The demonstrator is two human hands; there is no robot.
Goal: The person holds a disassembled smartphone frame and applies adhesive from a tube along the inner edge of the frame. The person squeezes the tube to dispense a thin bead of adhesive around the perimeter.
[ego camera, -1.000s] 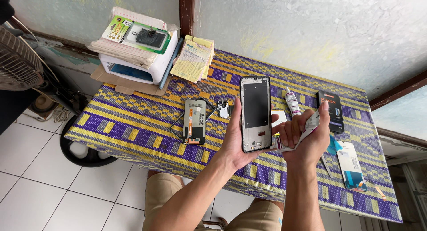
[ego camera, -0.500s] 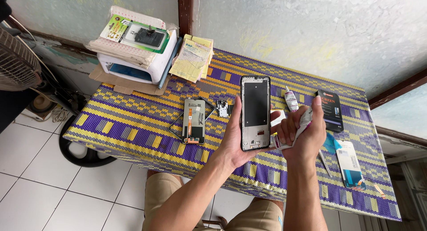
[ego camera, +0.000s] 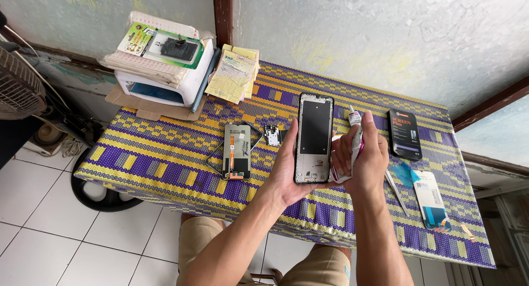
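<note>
The left hand grasps a phone frame, a flat black rectangle with rounded corners and a matte inner panel, held upright above the middle of the bench. The right hand is clenched around a small white glue tube, its nozzle just beside the frame's right edge. The bench carries a woven cloth patterned in purple and yellow. A detached display panel lies left of the hands, a small circuit board beside it. Near the right edge lie a black box, tweezers and a white card. A white lamp unit occupies the far left corner.
</note>
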